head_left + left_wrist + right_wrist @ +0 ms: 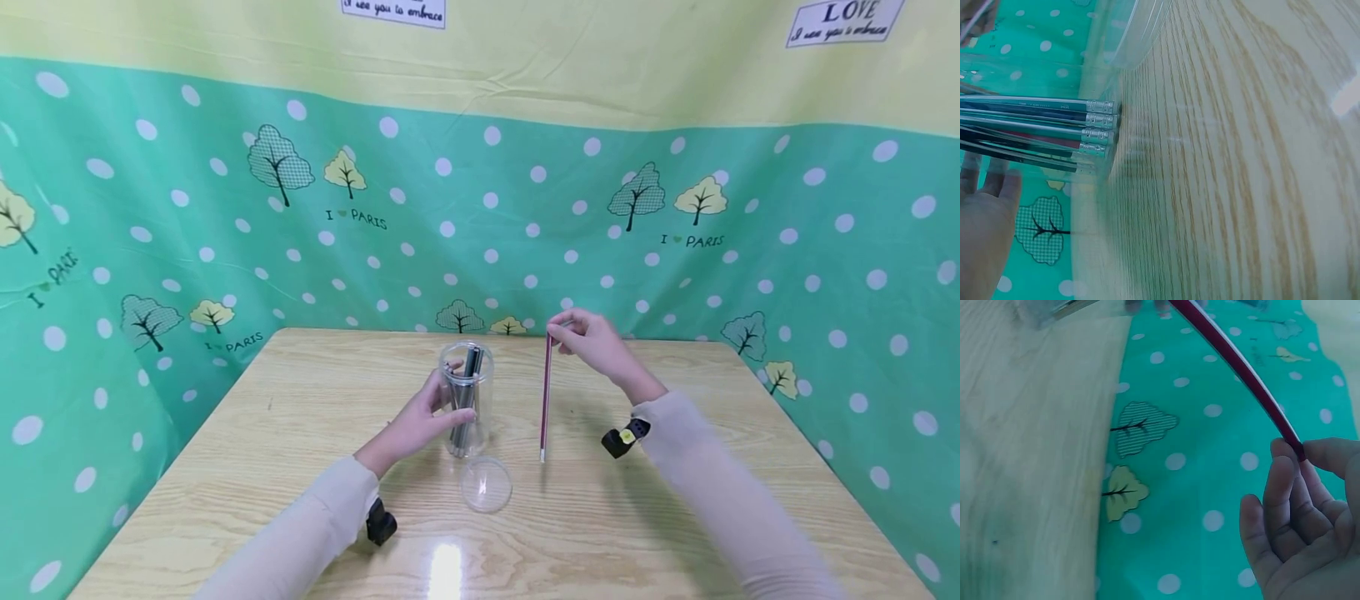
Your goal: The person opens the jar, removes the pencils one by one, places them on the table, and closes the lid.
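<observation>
My left hand grips a tall clear plastic jar that stands upright on the table. Inside it are several dark pencils, their metal ferrule ends down at the bottom in the left wrist view. To the right of the jar, my right hand pinches a dark red pencil by its upper end between thumb and fingertips. That pencil hangs nearly vertical, silvery end down, over the table. In the right wrist view the thumb and forefinger close on the tip of the red pencil.
A round clear lid lies on the wood-grain table just in front of the jar. Behind the table hangs a green dotted cloth with printed trees. Each wrist carries a small black camera.
</observation>
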`<control>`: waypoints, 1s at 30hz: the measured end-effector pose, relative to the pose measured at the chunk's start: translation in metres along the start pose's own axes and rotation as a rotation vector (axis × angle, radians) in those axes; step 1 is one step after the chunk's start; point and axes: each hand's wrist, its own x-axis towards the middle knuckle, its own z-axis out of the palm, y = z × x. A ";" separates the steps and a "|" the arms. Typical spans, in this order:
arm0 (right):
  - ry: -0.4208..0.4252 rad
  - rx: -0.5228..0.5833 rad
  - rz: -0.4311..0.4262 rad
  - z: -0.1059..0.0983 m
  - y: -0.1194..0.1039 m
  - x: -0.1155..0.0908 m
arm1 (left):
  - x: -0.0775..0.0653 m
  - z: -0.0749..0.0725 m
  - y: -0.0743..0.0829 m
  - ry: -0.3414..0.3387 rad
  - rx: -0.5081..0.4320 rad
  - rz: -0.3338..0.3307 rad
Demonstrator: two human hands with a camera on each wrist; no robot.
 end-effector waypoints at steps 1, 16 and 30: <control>-0.007 -0.004 0.010 0.001 0.004 0.001 | 0.000 0.000 0.000 0.001 0.001 -0.002; -0.095 0.029 0.126 0.021 0.066 0.008 | 0.000 0.001 0.001 0.011 0.012 -0.022; -0.126 0.019 0.241 0.038 0.097 0.005 | 0.000 0.000 0.000 0.011 0.015 -0.033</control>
